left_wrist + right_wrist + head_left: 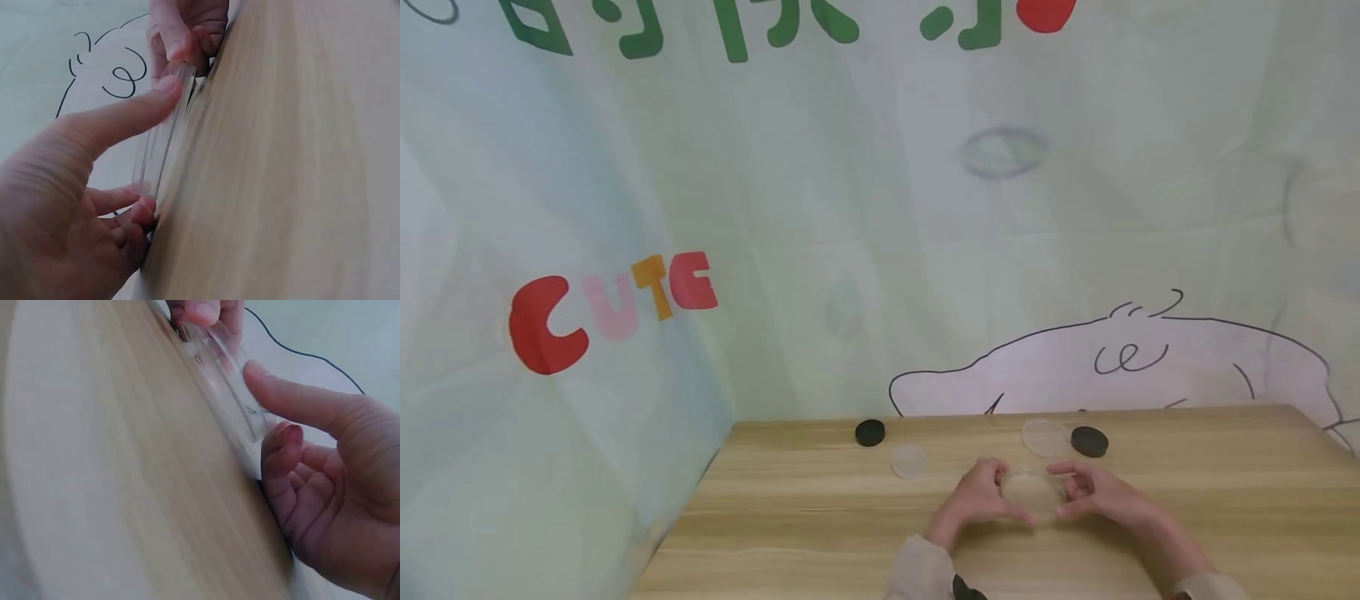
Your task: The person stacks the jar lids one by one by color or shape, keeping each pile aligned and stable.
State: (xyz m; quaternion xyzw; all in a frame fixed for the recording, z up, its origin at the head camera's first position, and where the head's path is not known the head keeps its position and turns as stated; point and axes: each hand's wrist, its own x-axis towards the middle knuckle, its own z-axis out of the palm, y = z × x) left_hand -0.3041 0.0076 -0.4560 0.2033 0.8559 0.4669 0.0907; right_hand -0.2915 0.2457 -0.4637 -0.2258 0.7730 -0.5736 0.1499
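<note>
A clear, shallow round dish (1032, 493), which looks like a petri dish, is between my two hands just above the wooden table. My left hand (983, 493) holds its left side, with the thumb at the near edge and the fingers at the far edge. In the left wrist view, the stacked rims of the dish (164, 134) show edge-on. My right hand (1099, 492) grips the right side between thumb and curled fingers. The right wrist view shows its thumb (257, 375) against the rim of the dish (231, 384).
Behind the dish lie a clear disc (1043, 437) and a black round disc (1090, 442). Further left are a smaller clear disc (909, 462) and another black disc (870, 432). A printed cloth (820, 208) hangs behind the wooden table (775, 517).
</note>
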